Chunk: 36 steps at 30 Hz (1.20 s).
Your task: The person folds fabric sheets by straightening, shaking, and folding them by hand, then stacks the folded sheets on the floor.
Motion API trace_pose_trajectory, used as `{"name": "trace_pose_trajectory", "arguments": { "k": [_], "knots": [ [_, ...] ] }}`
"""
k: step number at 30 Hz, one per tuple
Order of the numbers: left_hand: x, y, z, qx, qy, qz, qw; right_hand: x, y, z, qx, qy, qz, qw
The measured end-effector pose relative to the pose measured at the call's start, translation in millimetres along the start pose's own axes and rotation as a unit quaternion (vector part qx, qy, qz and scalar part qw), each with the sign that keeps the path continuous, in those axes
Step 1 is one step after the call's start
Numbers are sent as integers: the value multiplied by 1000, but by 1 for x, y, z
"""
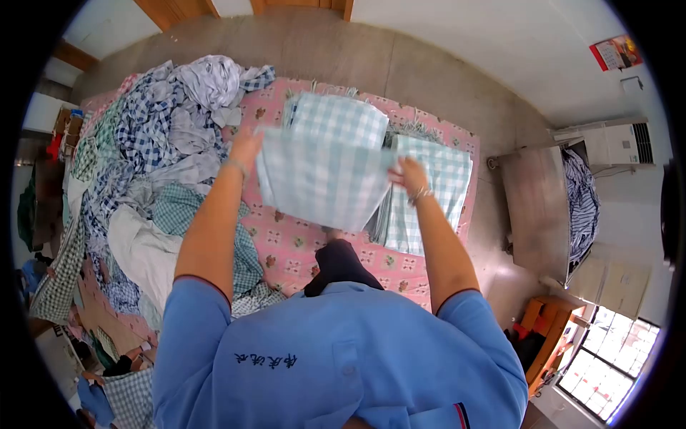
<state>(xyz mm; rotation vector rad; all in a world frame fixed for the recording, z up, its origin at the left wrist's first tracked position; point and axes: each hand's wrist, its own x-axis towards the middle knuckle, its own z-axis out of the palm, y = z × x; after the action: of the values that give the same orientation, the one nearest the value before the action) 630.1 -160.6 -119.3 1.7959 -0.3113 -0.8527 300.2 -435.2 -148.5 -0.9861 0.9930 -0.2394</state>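
A pale green-and-white checked cloth [321,182] hangs between my two hands, its upper edge stretched and its lower part slightly blurred. My left hand [246,149] is closed on its upper left corner. At the upper right corner, my right hand [409,176] pinches the cloth. Just beyond it lies a stack of folded checked cloths [343,116], partly covered by the held one. Another stack of folded checked cloths [439,182] sits to the right, close to my right hand. Both stacks rest on a pink flowered sheet [286,247].
A big loose heap of checked and white laundry [153,154] fills the left side. To the right stands a metal cart [536,207] holding striped fabric [582,204]. At lower left, another person's arms [128,357] are beside a checked cloth [128,393]. A wooden cabinet [557,332] stands lower right.
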Motion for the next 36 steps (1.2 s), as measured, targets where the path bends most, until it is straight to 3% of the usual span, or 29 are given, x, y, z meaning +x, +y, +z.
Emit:
{"name": "trace_pose_trajectory", "arguments": {
  "k": [1, 3, 4, 7, 10, 12, 13, 14, 15, 17, 19, 21, 23, 26, 28, 33, 35, 36],
  "knots": [
    [21, 17, 11, -104, 55, 39, 992, 8, -34, 12, -36, 57, -23, 997],
    [44, 46, 22, -56, 119, 163, 978, 34, -66, 18, -80, 127, -131, 980],
    [36, 60, 28, -57, 125, 154, 978, 42, -74, 18, -101, 144, -183, 967],
    [1, 68, 29, -81, 86, 106, 987, 47, -65, 13, -197, 105, -156, 962],
    [-43, -30, 19, 31, 16, 16, 999, 53, 8, -14, -236, -15, 5, 972],
    [-111, -89, 3, 116, -9, -16, 993, 32, 56, -25, -343, -96, 98, 929],
    [-145, -143, -5, 287, -3, -27, 957, 26, 89, -37, -407, -149, 109, 895],
    [-180, -228, -15, 180, -16, -69, 981, 15, 110, -43, -481, -196, 138, 843],
    [-226, -230, -19, 253, -57, -178, 949, -4, 117, -41, -527, -224, 168, 802],
    [-317, -259, -26, 242, -80, -235, 938, -29, 118, -29, -596, -313, 206, 710],
    [-379, -287, -25, 199, -49, -262, 943, -39, 110, -17, -606, -316, 217, 697],
    [-426, -267, -21, -23, 88, -443, 892, -35, 97, 2, -618, -283, 224, 699],
    [-460, -275, -17, -137, 185, -413, 881, -6, 96, 10, -602, -278, 147, 734],
    [-487, -268, -7, -231, 288, -332, 868, 34, 86, 60, -549, -234, 149, 788],
    [-504, -267, 3, -283, 312, -283, 862, -7, 62, 123, -540, -228, 83, 806],
    [-588, -306, 46, -245, 342, -199, 885, -95, 121, 240, -596, -299, 22, 745],
    [-635, -335, 69, -285, 376, -206, 857, -136, 165, 277, -635, -378, 43, 672],
    [-659, -388, 94, -213, 406, -204, 865, -155, 195, 291, -663, -426, 34, 615]
  ]
}}
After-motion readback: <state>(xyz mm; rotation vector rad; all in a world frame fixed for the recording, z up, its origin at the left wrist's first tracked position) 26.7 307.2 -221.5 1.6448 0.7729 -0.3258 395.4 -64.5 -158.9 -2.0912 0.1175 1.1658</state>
